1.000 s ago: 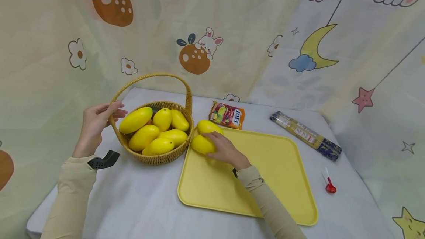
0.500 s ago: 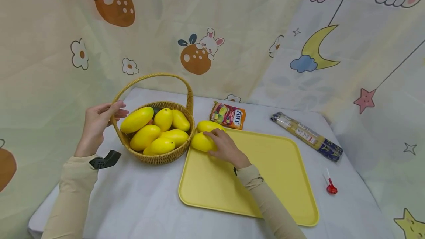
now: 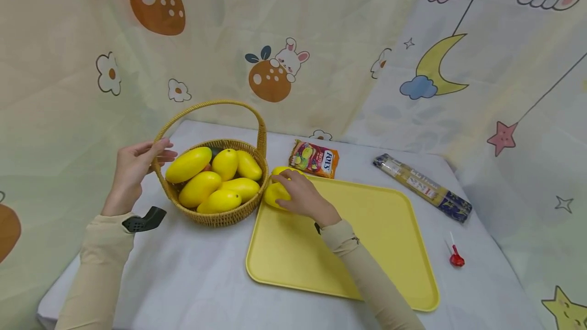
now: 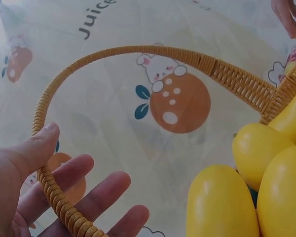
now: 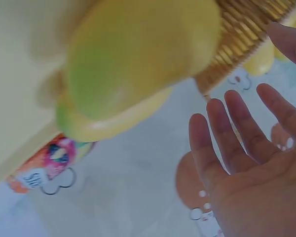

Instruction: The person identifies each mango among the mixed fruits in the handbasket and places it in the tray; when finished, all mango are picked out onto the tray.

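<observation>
In the head view my left hand [image 3: 133,172] is at the left side of the wicker basket [image 3: 222,218]. Its handle [image 4: 64,207] runs between thumb and loosely extended fingers in the left wrist view, with the thumb in front. Several yellow mangoes [image 3: 199,189] fill the basket. My right hand [image 3: 302,195] hovers over two more mangoes at the upper left corner of the yellow tray [image 3: 348,248]. Its fingers are spread in the right wrist view, apart from the nearer mango [image 5: 143,54]. The farther mango [image 5: 118,121] lies beside it, partly hidden.
A Fox's candy packet [image 3: 314,159] lies behind the tray. To the right are a long gold and blue packet [image 3: 422,186] and a red lollipop [image 3: 456,258]. A dark green item [image 3: 214,152] shows among the fruit in the basket. Printed cloth hangs behind the table.
My right hand has let go of the nearer mango and its fingers have lifted and spread. That mango shifted slightly toward the back before the release. My left hand stays at the handle.
</observation>
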`<state>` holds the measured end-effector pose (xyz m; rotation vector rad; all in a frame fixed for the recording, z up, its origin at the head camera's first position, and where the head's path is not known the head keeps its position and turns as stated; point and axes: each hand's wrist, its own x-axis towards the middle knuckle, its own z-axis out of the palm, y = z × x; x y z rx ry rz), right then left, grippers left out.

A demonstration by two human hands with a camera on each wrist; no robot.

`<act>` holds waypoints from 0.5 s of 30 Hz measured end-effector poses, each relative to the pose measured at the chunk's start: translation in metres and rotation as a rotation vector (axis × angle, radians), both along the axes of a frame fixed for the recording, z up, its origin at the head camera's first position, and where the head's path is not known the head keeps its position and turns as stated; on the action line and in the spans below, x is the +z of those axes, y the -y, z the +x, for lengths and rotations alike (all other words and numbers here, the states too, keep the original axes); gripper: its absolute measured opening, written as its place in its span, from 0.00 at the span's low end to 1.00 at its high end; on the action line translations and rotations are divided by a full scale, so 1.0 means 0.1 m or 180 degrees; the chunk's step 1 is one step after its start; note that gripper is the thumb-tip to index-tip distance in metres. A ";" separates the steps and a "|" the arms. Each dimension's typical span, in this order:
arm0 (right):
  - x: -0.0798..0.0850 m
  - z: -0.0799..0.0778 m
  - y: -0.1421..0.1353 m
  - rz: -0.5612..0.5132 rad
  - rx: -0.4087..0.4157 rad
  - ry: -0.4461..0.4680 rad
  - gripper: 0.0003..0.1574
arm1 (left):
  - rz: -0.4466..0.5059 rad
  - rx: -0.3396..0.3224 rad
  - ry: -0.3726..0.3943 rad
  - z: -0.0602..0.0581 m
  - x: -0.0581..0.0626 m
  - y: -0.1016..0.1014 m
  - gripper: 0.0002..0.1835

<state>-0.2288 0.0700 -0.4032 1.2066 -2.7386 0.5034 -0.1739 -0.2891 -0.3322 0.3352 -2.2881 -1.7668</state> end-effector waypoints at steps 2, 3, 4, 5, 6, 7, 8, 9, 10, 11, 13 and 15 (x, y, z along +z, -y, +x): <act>0.08 0.01 0.09 0.0039 0.0058 0.0027 0.33 | 0.0013 -0.0003 0.0009 0.00 0.01 0.00 0.18; 0.12 0.02 0.14 0.0055 0.0096 0.0047 0.33 | 0.0020 -0.0006 0.0008 0.00 0.01 0.00 0.18; 0.15 0.03 0.18 0.0091 0.0128 0.0060 0.33 | 0.0026 -0.0013 0.0005 0.00 0.01 0.00 0.17; 0.19 0.03 0.23 0.0099 0.0176 0.0088 0.33 | 0.0024 -0.0020 0.0002 0.00 0.01 0.01 0.17; 0.21 0.04 0.27 0.0132 0.0206 0.0110 0.33 | 0.0025 -0.0028 -0.0007 0.00 0.01 0.01 0.17; 0.24 0.05 0.32 0.0155 0.0242 0.0130 0.33 | 0.0025 -0.0034 -0.0010 -0.01 0.01 0.01 0.17; 0.26 0.06 0.36 0.0180 0.0278 0.0141 0.32 | 0.0018 -0.0041 -0.0012 -0.01 0.01 0.01 0.17; 0.27 0.06 0.40 0.0188 0.0308 0.0164 0.32 | 0.0003 -0.0049 -0.0012 -0.01 0.01 0.01 0.17; 0.29 0.07 0.44 0.0203 0.0335 0.0184 0.32 | -0.0010 -0.0055 -0.0009 0.00 0.00 0.01 0.17; 0.29 0.07 0.48 0.0214 0.0360 0.0209 0.32 | -0.0023 -0.0060 -0.0005 0.00 0.00 0.01 0.17; 0.30 0.08 0.56 0.0237 0.0410 0.0230 0.32 | -0.0042 -0.0063 0.0009 0.00 0.00 0.01 0.18; 0.28 0.09 0.64 0.0249 0.0459 0.0266 0.33 | -0.0054 -0.0063 0.0015 0.01 0.00 0.01 0.18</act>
